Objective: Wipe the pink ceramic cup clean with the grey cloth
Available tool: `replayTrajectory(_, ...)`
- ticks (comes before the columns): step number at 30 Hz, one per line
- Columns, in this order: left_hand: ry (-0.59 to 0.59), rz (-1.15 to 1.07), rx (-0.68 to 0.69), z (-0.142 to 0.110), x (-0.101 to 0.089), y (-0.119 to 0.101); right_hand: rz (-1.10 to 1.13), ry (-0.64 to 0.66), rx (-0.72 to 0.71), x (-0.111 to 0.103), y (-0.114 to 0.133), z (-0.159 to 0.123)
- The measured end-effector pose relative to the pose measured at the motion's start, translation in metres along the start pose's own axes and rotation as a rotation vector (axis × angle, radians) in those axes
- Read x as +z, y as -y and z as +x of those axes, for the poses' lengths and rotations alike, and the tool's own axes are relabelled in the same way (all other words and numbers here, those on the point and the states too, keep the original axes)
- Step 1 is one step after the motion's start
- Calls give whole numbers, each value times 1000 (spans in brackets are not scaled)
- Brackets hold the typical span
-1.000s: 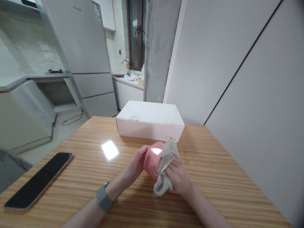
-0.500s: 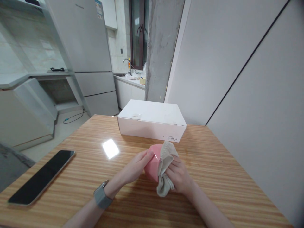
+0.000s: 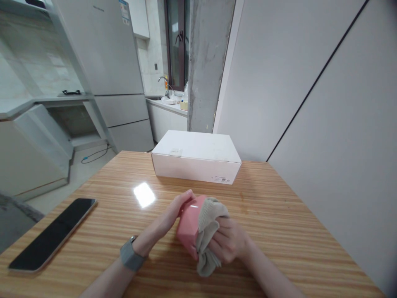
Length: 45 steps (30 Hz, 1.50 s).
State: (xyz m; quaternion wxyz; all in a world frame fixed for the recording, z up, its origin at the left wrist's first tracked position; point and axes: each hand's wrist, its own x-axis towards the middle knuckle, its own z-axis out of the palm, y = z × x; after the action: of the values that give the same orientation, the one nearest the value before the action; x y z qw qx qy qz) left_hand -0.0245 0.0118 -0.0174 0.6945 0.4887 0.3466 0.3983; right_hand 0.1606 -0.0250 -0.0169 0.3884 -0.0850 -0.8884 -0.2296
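With your right fingers [image 3: 221,243] clutching the cloth [image 3: 205,225], uneven pressure could twist the glossy pink vessel [image 3: 187,225] from the hold of your left fingers [image 3: 184,198].

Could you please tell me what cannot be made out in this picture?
Head view: right side of the glossy pink faceted object, hidden by the beige ribbed cloth.
Head view: fingertips of the right hand, buried in the cloth.
Head view: inside of the white cardboard box, lid closed.
Head view: its front print, too small.
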Motion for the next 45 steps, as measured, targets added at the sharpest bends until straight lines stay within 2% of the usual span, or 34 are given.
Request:
replayTrajectory(3,80,118,-9,-1,1,-5,37,6,-39,4,3,1)
replayTrajectory(7,89,290,80,-3,7,-11,92,31,56,2,-4,-4)
replayTrajectory(10,84,353,162,-6,7,-13,45,23,136,0,-10,-9)
replayTrajectory(12,121,305,182,-9,9,-15,4,2,203,-1,-14,-12)
replayTrajectory(16,258,57,186,-14,18,-18,-32,-65,408,-6,-19,-18)
replayTrajectory(18,278,-47,184,-12,21,-15,-35,-103,469,-7,-19,-18)
replayTrajectory(20,199,-111,139,-9,21,-11,-32,-95,428,-7,-16,-16)
replayTrajectory(23,23,-58,65,-5,14,-8,-5,-24,203,-4,-9,-8)
replayTrajectory(25,16,55,63,-5,11,-9,17,3,30,0,-4,-4)
replayTrajectory(27,100,197,77,-6,9,-13,34,21,-42,3,-1,-2)
replayTrajectory(30,168,386,125,-6,12,-16,74,23,29,4,-2,-3)
replayTrajectory(34,95,405,196,-8,17,-17,80,34,158,0,-7,-7)
replayTrajectory(37,109,282,176,-12,20,-17,41,13,264,-3,-11,-10)
replayTrajectory(41,225,-25,139,-12,20,-8,2,-32,385,-6,-15,-13)
replayTrajectory(43,215,-121,102,-8,18,-2,-9,-32,362,-6,-15,-13)
replayTrajectory(45,145,-141,52,-3,14,2,5,-21,281,-4,-12,-10)
